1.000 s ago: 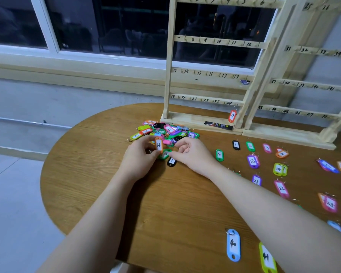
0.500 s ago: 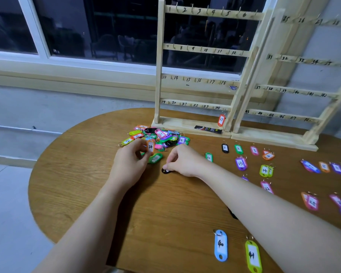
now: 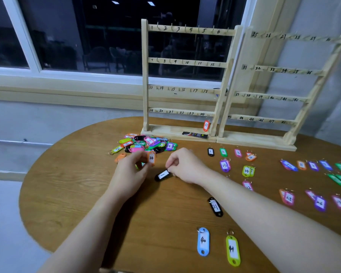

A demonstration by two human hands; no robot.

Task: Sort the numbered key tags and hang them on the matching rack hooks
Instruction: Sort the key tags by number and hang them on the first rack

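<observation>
My left hand pinches an orange tag marked 34, held upright just in front of the pile of mixed colour tags. My right hand pinches the ring end of a black tag marked 1, which lies on the round wooden table. Two wooden racks with numbered hooks stand at the back: the left rack runs 1 to 24, the right rack 25 to 48. An orange tag hangs low on the left rack.
Sorted tags lie in rows at the right: black 1, green 2, purple 13, yellow-green 14. Black 31, blue 40 and yellow-green 41 lie near the front edge. A window is behind.
My right hand drew a black tag out of the pile toward me and now holds it by the ring. My left hand kept the orange 34 tag. The view tilted up.
</observation>
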